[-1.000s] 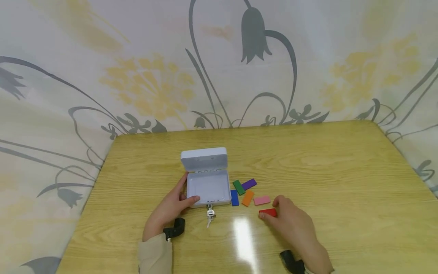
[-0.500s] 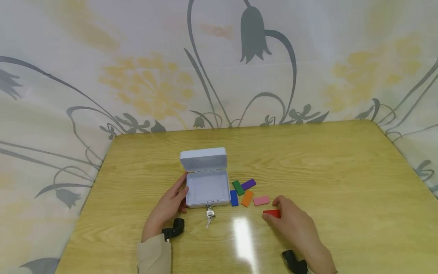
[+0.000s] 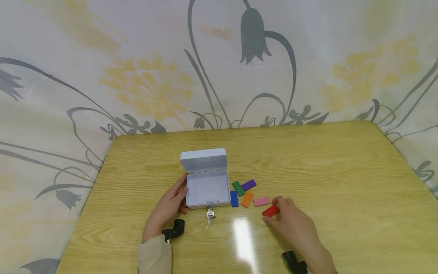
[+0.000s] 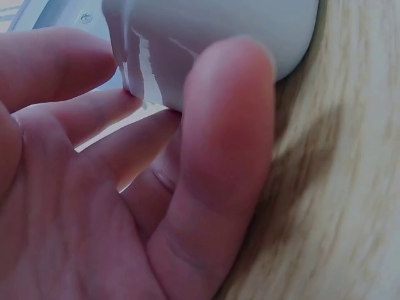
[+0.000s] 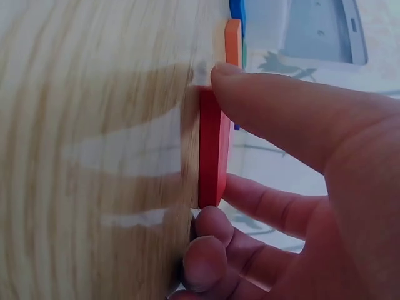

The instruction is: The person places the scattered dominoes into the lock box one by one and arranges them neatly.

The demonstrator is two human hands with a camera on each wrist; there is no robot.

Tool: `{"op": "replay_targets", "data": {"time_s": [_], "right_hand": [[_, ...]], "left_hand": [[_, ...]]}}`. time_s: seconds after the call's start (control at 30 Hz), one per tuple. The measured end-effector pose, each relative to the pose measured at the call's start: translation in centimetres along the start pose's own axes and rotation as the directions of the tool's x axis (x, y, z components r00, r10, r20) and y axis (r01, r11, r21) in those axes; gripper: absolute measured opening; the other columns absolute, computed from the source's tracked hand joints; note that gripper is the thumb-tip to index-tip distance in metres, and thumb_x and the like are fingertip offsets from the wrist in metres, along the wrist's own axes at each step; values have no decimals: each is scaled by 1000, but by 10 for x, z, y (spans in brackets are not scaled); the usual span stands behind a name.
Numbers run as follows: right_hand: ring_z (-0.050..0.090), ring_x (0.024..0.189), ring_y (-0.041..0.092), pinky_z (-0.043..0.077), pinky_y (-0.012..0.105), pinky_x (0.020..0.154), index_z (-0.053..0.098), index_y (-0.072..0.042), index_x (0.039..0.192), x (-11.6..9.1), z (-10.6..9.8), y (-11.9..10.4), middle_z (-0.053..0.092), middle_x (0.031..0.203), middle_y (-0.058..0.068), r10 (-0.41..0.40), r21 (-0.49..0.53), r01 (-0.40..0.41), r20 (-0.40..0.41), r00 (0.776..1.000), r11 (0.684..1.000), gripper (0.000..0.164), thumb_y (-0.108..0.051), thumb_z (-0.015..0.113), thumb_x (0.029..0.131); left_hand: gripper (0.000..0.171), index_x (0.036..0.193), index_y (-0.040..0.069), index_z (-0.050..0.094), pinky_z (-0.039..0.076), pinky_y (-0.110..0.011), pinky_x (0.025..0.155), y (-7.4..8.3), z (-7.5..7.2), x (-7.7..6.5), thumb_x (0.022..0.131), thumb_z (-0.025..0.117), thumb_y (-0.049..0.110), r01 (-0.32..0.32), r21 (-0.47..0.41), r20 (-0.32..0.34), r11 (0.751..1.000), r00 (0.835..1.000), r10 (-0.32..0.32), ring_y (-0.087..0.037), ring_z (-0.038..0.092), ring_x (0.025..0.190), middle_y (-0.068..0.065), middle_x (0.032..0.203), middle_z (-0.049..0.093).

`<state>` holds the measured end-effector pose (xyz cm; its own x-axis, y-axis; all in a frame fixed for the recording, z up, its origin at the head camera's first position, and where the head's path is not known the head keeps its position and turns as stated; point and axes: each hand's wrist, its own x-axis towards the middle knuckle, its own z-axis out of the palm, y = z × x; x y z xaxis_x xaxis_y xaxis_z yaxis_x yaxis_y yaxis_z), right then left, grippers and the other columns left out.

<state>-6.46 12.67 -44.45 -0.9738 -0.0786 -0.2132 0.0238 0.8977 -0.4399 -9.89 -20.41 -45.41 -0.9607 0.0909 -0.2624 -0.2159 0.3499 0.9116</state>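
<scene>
My right hand [image 3: 295, 224] pinches a flat red rectangular block [image 3: 270, 211] endwise, thumb at one end and fingertips at the other. In the right wrist view the red block [image 5: 214, 150] lies close over the wooden tabletop. My left hand [image 3: 167, 207] rests against the left side of a small white metal box [image 3: 208, 188], its lid raised and its inside bare. In the left wrist view the fingertips touch the box's white wall [image 4: 212, 25], and the little finger stands in front of it. Keys [image 3: 210, 216] hang from the lock at the box's front.
Beside the box's right wall lie more flat blocks: blue [image 3: 234, 199], green [image 3: 238, 188], purple [image 3: 248, 185], orange [image 3: 247, 199] and pink [image 3: 261, 201]. The green and purple ones meet. A patterned cloth [image 3: 219, 76] rises behind the table's [image 3: 325, 163] far edge.
My left thumb has come off the box's front rim and back to its left side. In my right fingers the red block has shifted slightly right and turned, its right end now farther from me.
</scene>
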Motion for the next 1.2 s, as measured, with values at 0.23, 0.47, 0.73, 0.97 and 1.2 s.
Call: {"op": "replay_targets", "data": {"time_s": [0.23, 0.47, 0.73, 0.97, 1.2], "right_hand": [[41, 54, 14, 33, 27, 44, 54, -9, 113, -1, -1, 1, 50, 94, 6, -36, 9, 36, -40, 999, 999, 50, -38, 67, 75], [40, 53, 14, 32, 28, 44, 52, -7, 115, -1, 0, 1, 50, 97, 6, -15, 28, 16, -25, 1000, 999, 53, -37, 68, 74], [41, 57, 14, 34, 28, 47, 52, -7, 114, -1, -3, 2, 50, 95, 5, -23, 34, 24, -27, 999, 999, 55, -37, 71, 71], [47, 69, 14, 39, 29, 55, 55, -5, 109, 2, -5, 6, 53, 89, 2, -27, 60, 29, -46, 999, 998, 48, -28, 72, 71], [47, 69, 14, 39, 28, 55, 56, -5, 110, 6, -6, 9, 52, 84, 1, 4, 119, -1, -26, 1000, 993, 49, -36, 69, 74]], "left_hand": [[48, 140, 25, 29, 48, -34, 52, 0, -2, 3, 95, 42, 16, -28, -27, 7, 999, 1000, 28, -22, 51, 58, -7, 131, 41], [44, 135, 19, 34, 48, -32, 55, -1, -2, 3, 93, 45, 13, -52, -21, -19, 998, 999, 51, -20, 54, 64, -7, 137, 36], [44, 135, 20, 33, 48, -32, 56, 0, -2, 4, 93, 44, 14, -57, -16, -10, 998, 998, 57, -20, 55, 65, -7, 139, 33], [44, 135, 20, 32, 48, -32, 57, 1, -2, 3, 93, 44, 16, -42, -16, -15, 999, 999, 42, -21, 56, 64, -7, 138, 34], [39, 130, 11, 34, 49, -32, 58, 3, -1, 3, 93, 45, 14, -26, -40, -18, 999, 1000, 26, -21, 55, 64, -10, 137, 34]]}}
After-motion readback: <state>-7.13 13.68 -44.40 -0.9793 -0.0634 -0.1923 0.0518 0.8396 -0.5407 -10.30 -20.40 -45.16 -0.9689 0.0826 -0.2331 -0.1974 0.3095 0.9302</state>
